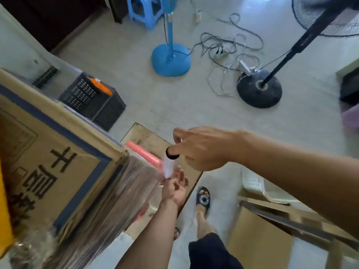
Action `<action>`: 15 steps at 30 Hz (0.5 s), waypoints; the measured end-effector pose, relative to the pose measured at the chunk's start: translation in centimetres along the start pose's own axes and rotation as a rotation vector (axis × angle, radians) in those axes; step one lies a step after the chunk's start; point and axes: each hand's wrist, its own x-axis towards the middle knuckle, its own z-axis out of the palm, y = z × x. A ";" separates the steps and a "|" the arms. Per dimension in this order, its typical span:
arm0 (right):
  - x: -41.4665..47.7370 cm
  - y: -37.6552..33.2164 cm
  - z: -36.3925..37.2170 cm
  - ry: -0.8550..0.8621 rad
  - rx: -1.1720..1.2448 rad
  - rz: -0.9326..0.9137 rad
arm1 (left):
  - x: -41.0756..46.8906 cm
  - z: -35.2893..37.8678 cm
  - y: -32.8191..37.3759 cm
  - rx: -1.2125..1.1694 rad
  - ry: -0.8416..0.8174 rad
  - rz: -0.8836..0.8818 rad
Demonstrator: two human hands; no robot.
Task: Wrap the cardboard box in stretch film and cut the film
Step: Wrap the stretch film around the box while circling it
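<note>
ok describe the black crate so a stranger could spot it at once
Find the big cardboard box on the left. Just beyond its far edge, on the floor, sits the crate: black, perforated walls, something orange showing at its top.

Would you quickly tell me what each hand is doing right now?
Left hand: under the film roll, fingers spread; grip cannot be told.
Right hand: closed, pinching the film roll's black top end.

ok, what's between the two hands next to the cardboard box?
Head view: blurred white stretch film spans from the right hand down to the left hand; a clear sheet runs on to the brown cardboard box.
</note>
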 end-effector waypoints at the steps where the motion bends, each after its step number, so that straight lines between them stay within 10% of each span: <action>1: 0.2 0.7 -0.4 -0.002 -0.014 -0.031 | 0.3 0.5 -0.1 -0.012 0.005 0.018; 15: 6.4 6.1 -7.3 -0.073 -0.316 -0.229 | 5.1 9.2 1.0 -0.272 0.029 0.124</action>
